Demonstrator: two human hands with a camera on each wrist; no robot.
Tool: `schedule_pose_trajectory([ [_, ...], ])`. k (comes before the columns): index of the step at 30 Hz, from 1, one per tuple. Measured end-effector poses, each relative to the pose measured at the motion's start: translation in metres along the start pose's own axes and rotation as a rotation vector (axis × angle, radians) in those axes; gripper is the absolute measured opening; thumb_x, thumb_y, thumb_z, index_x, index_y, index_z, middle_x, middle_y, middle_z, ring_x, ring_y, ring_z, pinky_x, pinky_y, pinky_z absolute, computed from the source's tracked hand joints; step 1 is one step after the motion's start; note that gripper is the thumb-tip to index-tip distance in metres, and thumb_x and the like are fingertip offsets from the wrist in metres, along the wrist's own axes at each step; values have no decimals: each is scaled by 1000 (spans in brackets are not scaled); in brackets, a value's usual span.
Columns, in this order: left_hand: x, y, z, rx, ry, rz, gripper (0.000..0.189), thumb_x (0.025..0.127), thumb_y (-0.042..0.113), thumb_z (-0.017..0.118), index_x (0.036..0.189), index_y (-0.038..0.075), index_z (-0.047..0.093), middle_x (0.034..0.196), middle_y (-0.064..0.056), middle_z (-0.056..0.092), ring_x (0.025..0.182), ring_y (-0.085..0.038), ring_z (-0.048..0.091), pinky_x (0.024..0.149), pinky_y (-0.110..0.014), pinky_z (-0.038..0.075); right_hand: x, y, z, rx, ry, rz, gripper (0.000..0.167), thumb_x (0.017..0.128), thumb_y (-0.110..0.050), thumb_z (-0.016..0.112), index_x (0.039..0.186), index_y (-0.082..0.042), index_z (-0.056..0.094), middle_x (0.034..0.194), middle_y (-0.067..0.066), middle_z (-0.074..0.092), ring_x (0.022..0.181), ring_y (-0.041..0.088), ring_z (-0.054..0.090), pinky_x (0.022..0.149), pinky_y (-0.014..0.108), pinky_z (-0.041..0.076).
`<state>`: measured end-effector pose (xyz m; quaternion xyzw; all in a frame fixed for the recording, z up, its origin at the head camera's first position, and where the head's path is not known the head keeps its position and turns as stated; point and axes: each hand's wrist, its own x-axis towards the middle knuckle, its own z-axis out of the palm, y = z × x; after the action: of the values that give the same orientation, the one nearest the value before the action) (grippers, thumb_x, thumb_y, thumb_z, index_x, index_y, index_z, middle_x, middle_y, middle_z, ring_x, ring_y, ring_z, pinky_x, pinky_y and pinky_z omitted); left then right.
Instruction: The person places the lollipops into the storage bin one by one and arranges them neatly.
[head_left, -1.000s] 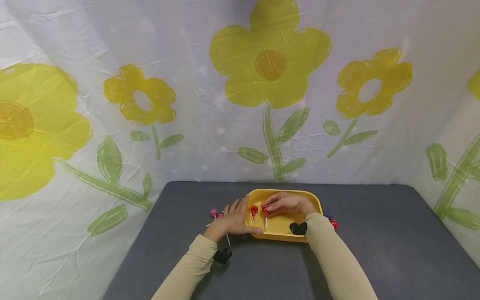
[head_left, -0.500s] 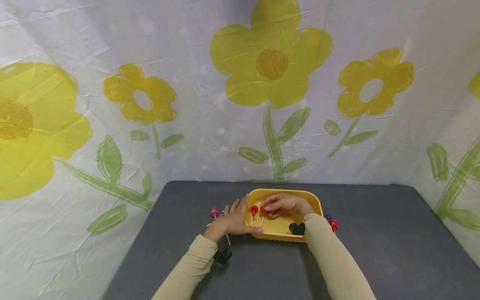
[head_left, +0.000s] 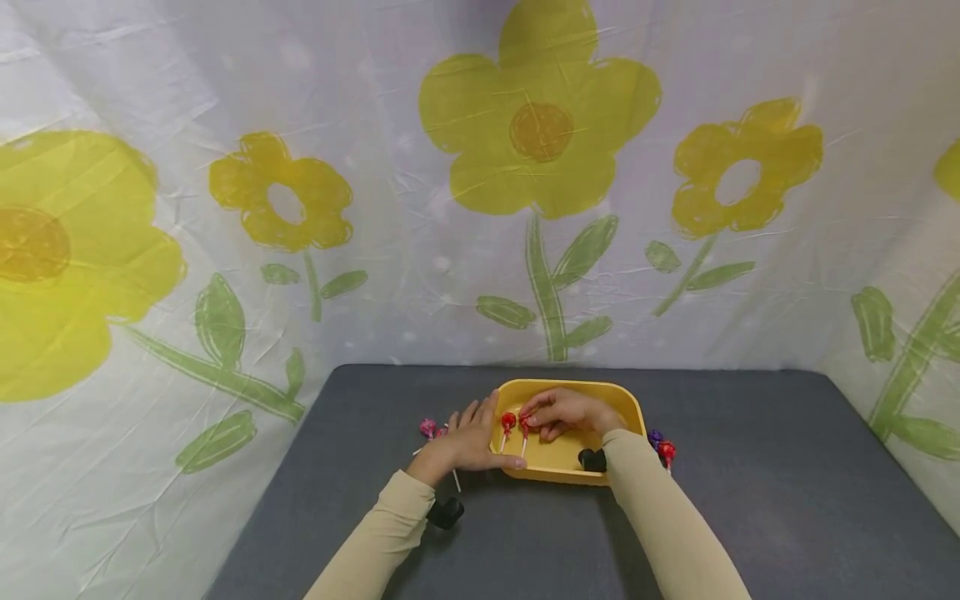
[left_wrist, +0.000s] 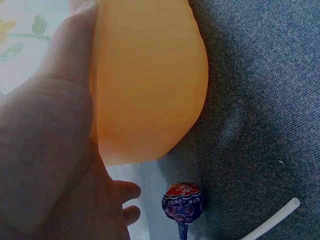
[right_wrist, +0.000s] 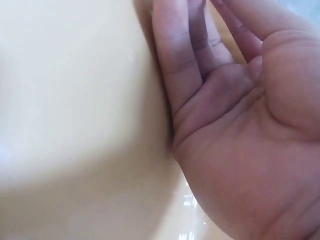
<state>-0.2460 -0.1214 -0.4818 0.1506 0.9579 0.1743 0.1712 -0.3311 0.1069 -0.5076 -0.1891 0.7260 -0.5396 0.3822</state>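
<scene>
Left hand (head_left: 467,444) spread at 9 o'clock edge of yellow tray (head_left: 555,455), right hand (head_left: 570,410) pinching red lollipop (head_left: 524,428) inside — second red lollipop (head_left: 507,419) at its 9 o'clock, outside lollipops (head_left: 667,451) at 3 o'clock

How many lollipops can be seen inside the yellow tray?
2. One red lollipop lies at the left end of the tray; the other lollipop is beside it, held by the right hand. More may be hidden behind that hand.

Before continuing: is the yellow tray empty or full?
Neither: one red lollipop lies in the tray, the right hand pinches another there; bare space shows.
</scene>
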Motion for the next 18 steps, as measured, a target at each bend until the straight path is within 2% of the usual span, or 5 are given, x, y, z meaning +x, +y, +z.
schedule_pose_trajectory([
  [6, 0, 0, 0, -5, 3, 3, 130, 74, 79, 64, 160, 12, -8, 167, -15, 15, 154, -39, 13, 121, -64, 12, 1, 2, 2, -9, 47, 4, 32, 99, -10, 58, 129, 1, 60, 81, -2, 65, 60, 6, 63, 64, 23, 58],
  [18, -1, 2, -2, -10, 1, 5, 131, 74, 78, 65, 160, 11, -7, 166, -17, 17, 154, -40, 13, 121, -65, 11, 3, 2, 3, -46, 62, 9, 32, 99, -10, 58, 129, 2, 59, 78, -1, 62, 58, 7, 62, 61, 23, 58],
])
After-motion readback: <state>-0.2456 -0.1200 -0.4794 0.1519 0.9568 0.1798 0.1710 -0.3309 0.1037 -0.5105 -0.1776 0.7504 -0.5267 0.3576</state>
